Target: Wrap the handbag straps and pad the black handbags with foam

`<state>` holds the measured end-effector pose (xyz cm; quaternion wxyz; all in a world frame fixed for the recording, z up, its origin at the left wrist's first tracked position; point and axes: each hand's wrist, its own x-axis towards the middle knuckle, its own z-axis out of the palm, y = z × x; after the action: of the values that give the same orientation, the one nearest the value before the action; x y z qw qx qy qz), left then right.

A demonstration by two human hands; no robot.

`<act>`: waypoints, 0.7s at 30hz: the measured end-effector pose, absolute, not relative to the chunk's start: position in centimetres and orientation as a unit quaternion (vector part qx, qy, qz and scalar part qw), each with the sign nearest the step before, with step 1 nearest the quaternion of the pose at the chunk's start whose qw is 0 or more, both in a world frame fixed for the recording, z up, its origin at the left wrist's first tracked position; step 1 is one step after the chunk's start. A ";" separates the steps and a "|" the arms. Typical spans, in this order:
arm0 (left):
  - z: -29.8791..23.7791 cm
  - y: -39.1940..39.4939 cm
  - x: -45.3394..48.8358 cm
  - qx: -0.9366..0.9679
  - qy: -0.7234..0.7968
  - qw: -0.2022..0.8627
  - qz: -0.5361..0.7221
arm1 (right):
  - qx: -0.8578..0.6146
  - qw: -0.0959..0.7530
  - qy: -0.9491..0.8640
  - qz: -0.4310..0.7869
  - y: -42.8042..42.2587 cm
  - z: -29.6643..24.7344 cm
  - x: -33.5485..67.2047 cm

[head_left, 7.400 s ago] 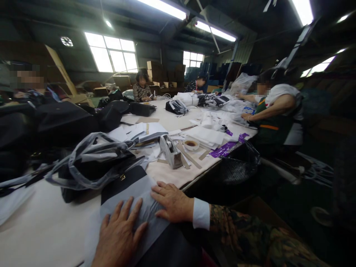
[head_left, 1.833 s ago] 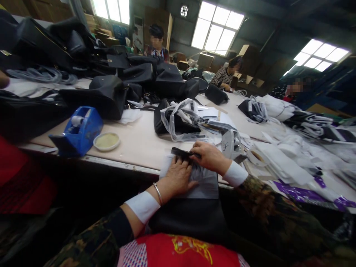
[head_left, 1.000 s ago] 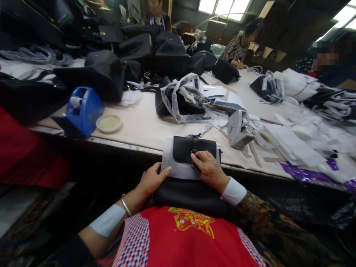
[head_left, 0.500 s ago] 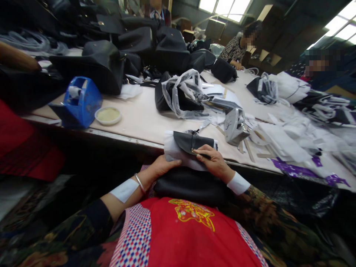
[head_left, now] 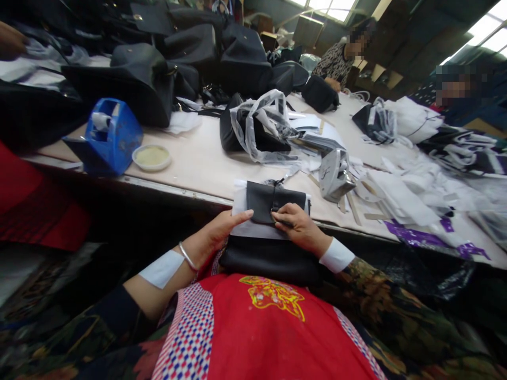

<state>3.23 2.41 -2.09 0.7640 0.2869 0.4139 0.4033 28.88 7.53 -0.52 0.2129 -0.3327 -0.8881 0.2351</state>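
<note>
A black bag (head_left: 273, 258) rests against my lap at the table edge, with a sheet of white tissue paper (head_left: 253, 228) lying over its upper part. Its black flap (head_left: 273, 203) is folded down over the paper. My right hand (head_left: 297, 228) presses its curled fingers on the flap near the clasp. My left hand (head_left: 216, 235) holds the bag's left side, thumb stretched onto the paper.
The beige table (head_left: 198, 166) carries a blue tape dispenser (head_left: 109, 137), a small dish (head_left: 151, 157), a grey tape dispenser (head_left: 335, 174), a plastic-wrapped black bag (head_left: 257, 129), white wrapping sheets and purple strips (head_left: 420, 235). Black bags pile at the back. Other people sit across and left.
The flap has come down flat over the paper again. My left thumb has slid up onto the sheet while my right hand stays on the flap. The camera has tilted slightly down.
</note>
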 end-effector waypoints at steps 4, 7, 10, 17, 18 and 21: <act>-1.9 2.9 4.7 0.393 0.518 0.637 0.413 | -0.306 0.163 -0.929 0.129 6.4 -0.7 28.2; -2.4 3.2 5.2 0.418 0.566 0.590 0.396 | -0.315 0.194 -0.919 0.137 6.3 -1.0 28.4; -3.0 3.3 5.1 0.413 0.551 0.620 0.377 | -0.325 0.236 -0.898 0.179 6.8 -1.2 28.9; -4.0 3.4 5.2 0.402 0.523 0.647 0.384 | -0.345 0.248 -0.869 0.252 7.4 -1.1 29.6; -4.0 3.4 5.3 0.393 0.523 0.650 0.386 | -0.350 0.249 -0.866 0.256 7.4 -1.2 29.6; -4.0 3.5 5.3 0.362 0.546 0.651 0.383 | -0.362 0.254 -0.852 0.280 7.4 -1.3 29.7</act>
<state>5.32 3.47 -4.03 0.6514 0.3618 0.5457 0.3834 29.72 7.41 -1.28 0.2536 -0.3617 -0.8521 0.2805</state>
